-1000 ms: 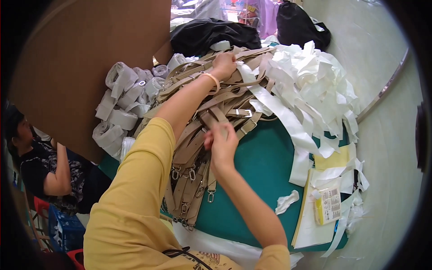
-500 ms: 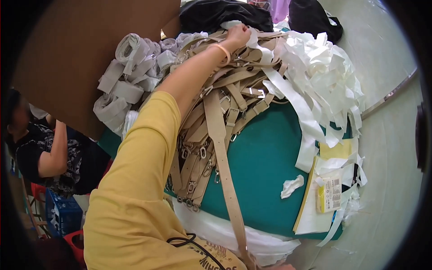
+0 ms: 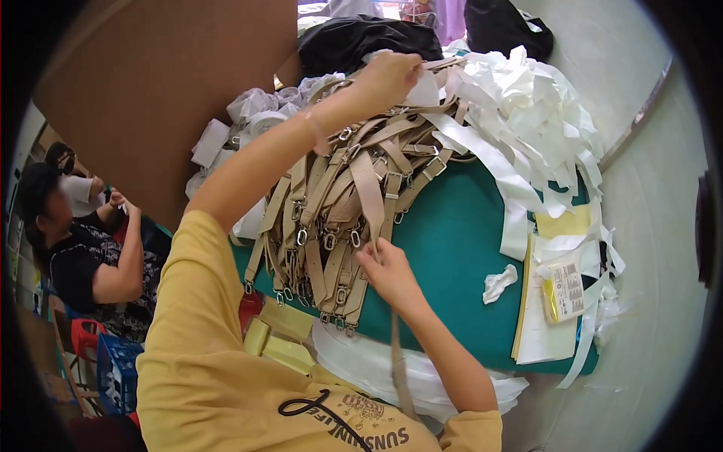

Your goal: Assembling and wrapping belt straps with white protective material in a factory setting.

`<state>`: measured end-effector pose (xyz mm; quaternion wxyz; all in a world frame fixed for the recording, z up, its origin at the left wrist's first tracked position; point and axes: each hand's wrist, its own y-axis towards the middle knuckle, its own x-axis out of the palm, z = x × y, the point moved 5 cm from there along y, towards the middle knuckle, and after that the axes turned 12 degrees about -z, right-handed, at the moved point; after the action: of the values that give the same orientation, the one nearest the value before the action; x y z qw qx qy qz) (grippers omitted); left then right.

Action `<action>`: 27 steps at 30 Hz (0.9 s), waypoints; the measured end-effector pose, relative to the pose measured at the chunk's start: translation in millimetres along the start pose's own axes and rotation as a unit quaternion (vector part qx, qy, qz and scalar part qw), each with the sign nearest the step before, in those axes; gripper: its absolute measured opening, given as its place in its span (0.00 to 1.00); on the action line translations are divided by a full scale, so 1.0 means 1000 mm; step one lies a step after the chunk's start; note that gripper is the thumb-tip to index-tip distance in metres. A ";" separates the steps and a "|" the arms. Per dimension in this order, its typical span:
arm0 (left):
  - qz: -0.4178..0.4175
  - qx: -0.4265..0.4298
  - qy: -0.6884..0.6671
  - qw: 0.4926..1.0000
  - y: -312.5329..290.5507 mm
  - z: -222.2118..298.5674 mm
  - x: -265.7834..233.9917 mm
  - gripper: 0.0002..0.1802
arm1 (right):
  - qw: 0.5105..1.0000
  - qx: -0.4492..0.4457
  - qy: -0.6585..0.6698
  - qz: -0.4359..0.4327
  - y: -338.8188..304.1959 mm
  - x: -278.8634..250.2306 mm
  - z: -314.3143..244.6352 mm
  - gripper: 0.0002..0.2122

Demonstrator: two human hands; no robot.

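Note:
A tangled heap of beige straps (image 3: 331,203) with metal buckles and clasps covers the left part of the green tabletop. At the far side of the heap is my left hand (image 3: 393,75), fingers curled closed; a white strip (image 3: 424,90) shows right beside its fingertips, but what they hold is hidden. Nearer to me, my right hand (image 3: 388,277) pinches one long beige strap (image 3: 367,184). That strap runs up into the heap, and its lower end hangs below my hand in front of my shirt.
Crumpled white strips (image 3: 527,105) pile up at the far right. White rolls (image 3: 260,124) lie behind my left arm, beside a large brown board (image 3: 166,90). A yellow-and-white packet (image 3: 565,292) rests on papers at the right. Black bags (image 3: 369,41) stand behind. Another person (image 3: 105,256) sits left.
My right hand has come up from the lower edge onto the strap, farther along it. My left hand has moved slightly nearer to me. The view has shifted, showing more at the left.

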<state>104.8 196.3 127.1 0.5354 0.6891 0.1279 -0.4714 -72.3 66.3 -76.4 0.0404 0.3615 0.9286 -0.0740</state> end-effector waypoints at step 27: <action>-0.330 -0.037 -0.459 0.824 -0.155 0.230 0.016 0.04 | 0.934 0.186 -0.115 0.284 -0.177 -0.091 0.035 0.14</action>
<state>-110.4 54.4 22.7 0.3697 0.2890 0.1043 -0.8769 -124.2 -128.9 -79.9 0.0980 0.6001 0.7459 -0.2718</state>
